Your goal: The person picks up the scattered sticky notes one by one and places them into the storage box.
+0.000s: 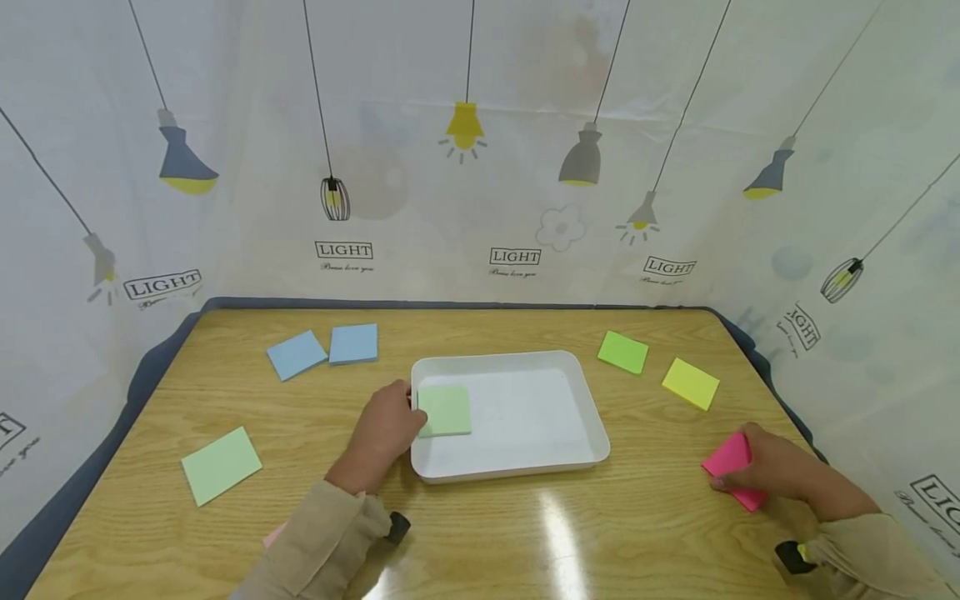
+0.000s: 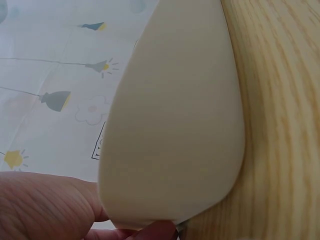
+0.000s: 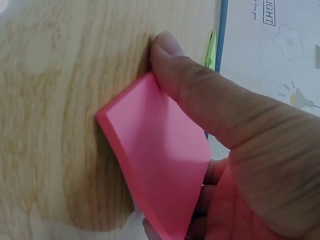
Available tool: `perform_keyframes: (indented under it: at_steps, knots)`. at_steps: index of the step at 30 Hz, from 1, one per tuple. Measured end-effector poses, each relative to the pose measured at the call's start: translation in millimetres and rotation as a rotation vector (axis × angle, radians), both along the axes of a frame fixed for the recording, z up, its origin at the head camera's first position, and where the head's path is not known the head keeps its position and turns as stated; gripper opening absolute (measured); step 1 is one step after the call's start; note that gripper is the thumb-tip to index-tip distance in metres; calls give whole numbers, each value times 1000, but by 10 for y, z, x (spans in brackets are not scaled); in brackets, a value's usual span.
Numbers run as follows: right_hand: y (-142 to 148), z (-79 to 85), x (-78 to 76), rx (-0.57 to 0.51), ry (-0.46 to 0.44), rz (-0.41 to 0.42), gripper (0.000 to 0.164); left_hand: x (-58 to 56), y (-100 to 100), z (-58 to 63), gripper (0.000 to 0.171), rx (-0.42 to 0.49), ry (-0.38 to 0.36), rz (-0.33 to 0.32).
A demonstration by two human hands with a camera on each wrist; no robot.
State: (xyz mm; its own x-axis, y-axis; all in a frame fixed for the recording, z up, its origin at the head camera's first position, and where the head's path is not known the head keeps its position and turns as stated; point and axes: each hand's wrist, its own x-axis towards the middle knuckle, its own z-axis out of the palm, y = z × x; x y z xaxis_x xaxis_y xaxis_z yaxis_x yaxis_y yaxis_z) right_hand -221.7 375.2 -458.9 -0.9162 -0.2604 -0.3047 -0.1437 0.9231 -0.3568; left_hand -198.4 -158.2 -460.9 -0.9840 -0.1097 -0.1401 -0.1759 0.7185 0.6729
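My left hand (image 1: 384,429) grips the left wall of a white tray (image 1: 532,408), its thumb hooked over the rim. In the left wrist view, the tray's outer side (image 2: 175,115) fills the middle, and the fingers (image 2: 155,231) reach round its end. A pale green sticky note pad (image 1: 446,411) lies inside the tray, at the left. On the right, my right hand (image 1: 783,467) holds a bright pink sticky note pad (image 1: 726,458) between thumb and fingers. The right wrist view shows the pink pad (image 3: 155,145) tilted, with the thumb (image 3: 170,45) at one edge and the fingertips beneath.
Two blue pads (image 1: 297,355) lie at the back left, and another pale green pad (image 1: 221,467) nearer on the left. A green pad (image 1: 623,352) and a yellow pad (image 1: 691,384) lie back right. Something light pink (image 1: 273,536) peeks from behind the left sleeve. A printed curtain (image 1: 450,208) surrounds the table.
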Motion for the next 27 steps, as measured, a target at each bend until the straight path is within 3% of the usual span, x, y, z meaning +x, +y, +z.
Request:
perform_keyframes:
  at_steps: [5, 9, 17, 24, 27]
  knots:
    - [-4, 5, -6, 8, 59, 23, 68, -2, -1, -2, 38, -1, -1, -1]
    - [-14, 18, 9, -25, 34, 11, 66, 6, -2, 8, 37, 3, -4, -1]
    - [-10, 91, -18, 36, 36, -13, 85, 16, -8, 15, 36, 6, -12, -5]
    - [2, 90, -10, -26, 40, -33, 37, 7, -8, 7, 36, 3, -15, -7]
    - [-7, 129, -18, -43, 42, -17, 29, 15, -4, 13, 37, 11, -17, -4]
